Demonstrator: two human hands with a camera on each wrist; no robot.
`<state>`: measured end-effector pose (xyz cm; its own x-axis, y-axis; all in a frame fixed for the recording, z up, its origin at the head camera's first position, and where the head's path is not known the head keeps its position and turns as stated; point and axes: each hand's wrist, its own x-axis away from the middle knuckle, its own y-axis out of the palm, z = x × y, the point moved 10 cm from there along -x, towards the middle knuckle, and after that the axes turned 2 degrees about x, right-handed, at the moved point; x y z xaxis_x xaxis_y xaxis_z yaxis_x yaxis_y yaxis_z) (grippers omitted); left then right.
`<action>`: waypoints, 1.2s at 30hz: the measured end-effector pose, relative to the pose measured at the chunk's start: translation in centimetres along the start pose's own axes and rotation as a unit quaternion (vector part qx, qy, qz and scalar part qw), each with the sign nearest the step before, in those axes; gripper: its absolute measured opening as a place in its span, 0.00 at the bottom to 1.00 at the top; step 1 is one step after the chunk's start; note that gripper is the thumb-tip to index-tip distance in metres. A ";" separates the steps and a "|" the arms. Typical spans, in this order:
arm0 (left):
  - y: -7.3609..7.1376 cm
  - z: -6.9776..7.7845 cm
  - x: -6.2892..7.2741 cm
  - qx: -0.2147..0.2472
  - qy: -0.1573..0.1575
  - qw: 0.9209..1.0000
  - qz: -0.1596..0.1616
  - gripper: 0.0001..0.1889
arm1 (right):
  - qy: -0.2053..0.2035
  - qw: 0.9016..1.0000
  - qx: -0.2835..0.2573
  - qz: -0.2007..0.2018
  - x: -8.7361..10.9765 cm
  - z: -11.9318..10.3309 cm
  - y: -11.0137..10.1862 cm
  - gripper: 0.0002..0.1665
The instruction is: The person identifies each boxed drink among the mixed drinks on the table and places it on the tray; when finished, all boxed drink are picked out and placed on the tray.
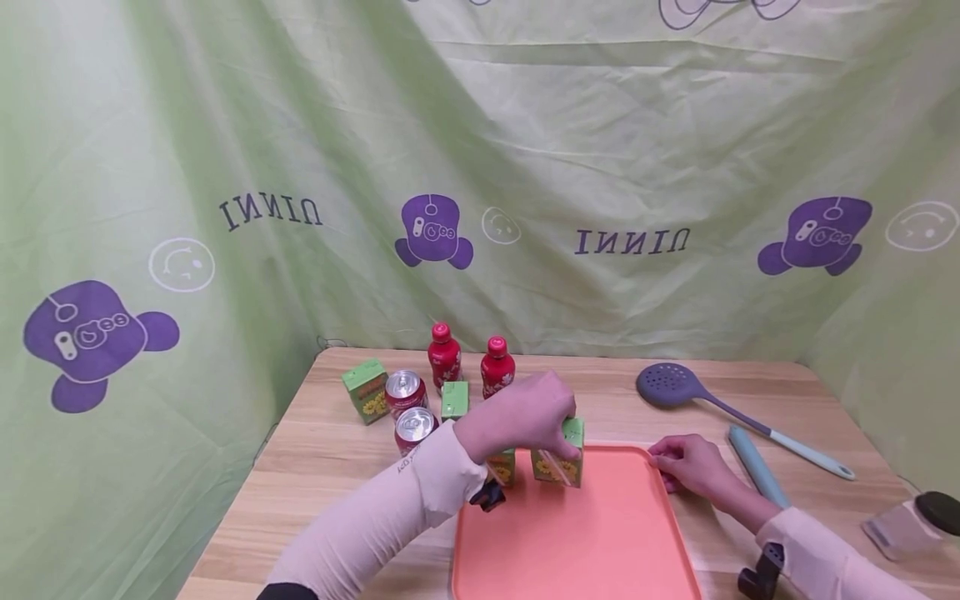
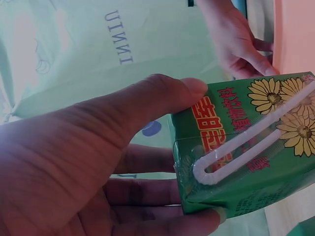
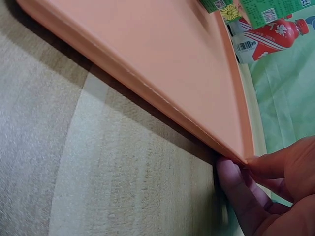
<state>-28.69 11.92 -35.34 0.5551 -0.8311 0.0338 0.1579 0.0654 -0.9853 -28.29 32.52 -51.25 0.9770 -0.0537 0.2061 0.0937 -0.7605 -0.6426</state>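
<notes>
My left hand [image 1: 525, 412] grips a green drink carton [image 1: 573, 435] from above, over the far left part of a coral-pink tray [image 1: 577, 542]. In the left wrist view, the thumb lies on one edge of the carton [image 2: 231, 128] and fingers curl round the other side; a wrapped bent straw is stuck to its flowered face. Whether the carton touches the tray cannot be told. Another carton [image 1: 502, 469] stands just left of it, partly hidden by my forearm. My right hand [image 1: 697, 467] pinches the tray's far right corner between thumb and fingers, plainly seen in the right wrist view.
Left of the tray stand two cans [image 1: 405, 390] and more green cartons [image 1: 366, 392]. Two red bottles [image 1: 445, 358] stand behind. On the right lie a slotted ladle [image 1: 667, 385], a blue-green stick-like thing [image 1: 757, 467] and a dark-lidded clear container [image 1: 900, 529]. Green cloth [image 1: 525, 150] hangs around the table.
</notes>
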 end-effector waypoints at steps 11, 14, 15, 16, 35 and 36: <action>0.8 -0.5 -0.5 -0.007 -0.020 1.000 -0.008 0.29 | 0.003 1.000 0.001 -0.002 0.1 0.0 -0.1 0.10; 0.9 -0.8 -0.7 -0.006 -0.028 1.000 0.002 0.30 | 0.001 1.000 0.004 -0.001 0.0 0.0 -0.1 0.10; 0.9 -0.9 -0.7 -0.006 -0.031 0.999 0.006 0.30 | -0.001 1.000 0.005 -0.002 0.0 0.0 -0.1 0.10; 1.0 -0.9 -0.7 -0.009 -0.033 0.999 0.009 0.30 | -0.002 1.000 0.005 -0.002 0.0 0.0 -0.1 0.10; 2.4 -1.8 -0.9 -0.012 -0.060 0.998 0.002 0.28 | 0.003 1.000 -0.003 0.002 -0.1 0.2 0.0 0.10; 2.5 -1.8 -0.9 -0.010 -0.059 0.998 0.002 0.28 | 0.003 1.000 -0.003 0.001 -0.1 0.3 0.1 0.10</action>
<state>-30.26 11.89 -38.12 0.6476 -0.7605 0.0485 0.1395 0.0558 -0.9886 -28.31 32.65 -51.50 0.9761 -0.0596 0.2089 0.0900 -0.7643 -0.6385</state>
